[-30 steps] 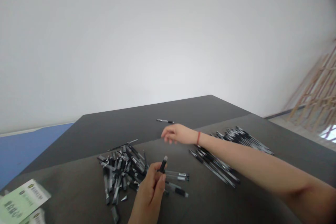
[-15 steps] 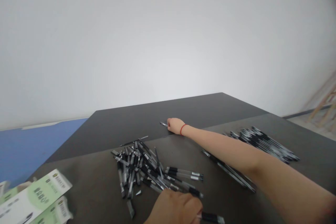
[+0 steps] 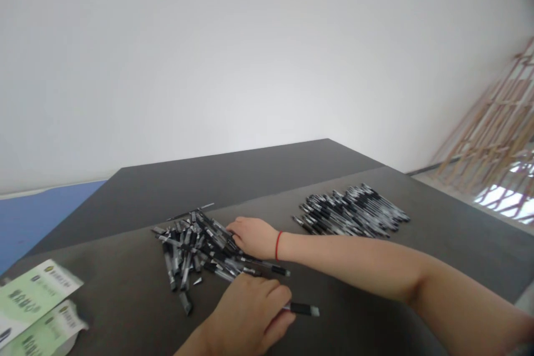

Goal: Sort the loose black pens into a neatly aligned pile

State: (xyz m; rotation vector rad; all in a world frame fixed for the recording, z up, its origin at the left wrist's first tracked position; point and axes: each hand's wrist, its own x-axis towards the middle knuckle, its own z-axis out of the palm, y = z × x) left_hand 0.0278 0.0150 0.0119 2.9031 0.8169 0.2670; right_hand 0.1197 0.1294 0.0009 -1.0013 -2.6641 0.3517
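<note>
My left hand [image 3: 254,311], low in the middle, is closed on a clear pen barrel [image 3: 304,309] whose black grip sticks out to the right. My right hand [image 3: 252,238], with a red cord on the wrist, rests at the right side of a loose pile of clear and black pen parts [image 3: 187,256]. Its fingers bend down onto the pile, and what lies under them is hidden. Right of it, beyond the forearm, many pens [image 3: 350,211] lie side by side in a slanting row. A small cone-shaped tip [image 3: 197,281] sits by the pile.
Green and white printed packages [image 3: 37,300] lie at the table's left front. A thin dark refill [image 3: 189,212] lies behind the pile. The dark table [image 3: 250,172] stands near a white wall, with a blue surface [image 3: 45,206] to the left and a wooden lattice [image 3: 496,122] at right.
My right hand has come back from the far part of the table, where it held a pen, to the pile. My left hand still holds its pen barrel. The view has turned right.
</note>
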